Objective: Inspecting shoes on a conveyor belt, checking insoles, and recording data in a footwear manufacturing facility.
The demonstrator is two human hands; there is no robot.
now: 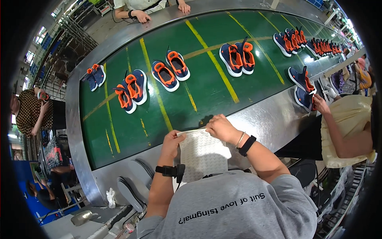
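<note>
A white sheet printed with rows of small marks, like a sheet of labels [202, 155], is held up in front of my chest at the near metal edge of the conveyor. My left hand [171, 145] is closed on its upper left corner, thumb on top. At the upper right corner my right hand [223, 128] pinches the sheet's edge with bent fingers; whether a single label is between the fingertips is too small to tell. Beyond the sheet, navy and orange sneakers [165, 76] stand on the green belt [215, 105], with another pair [131, 91] to their left.
Grey insoles [129, 194] lie stacked at my lower left, next to a crumpled white item [111, 198]. On the right, a co-worker's hand [320, 104] touches a sneaker [303, 98] at the belt's edge. Across the belt, another person's hands [141, 16] rest on the metal rim.
</note>
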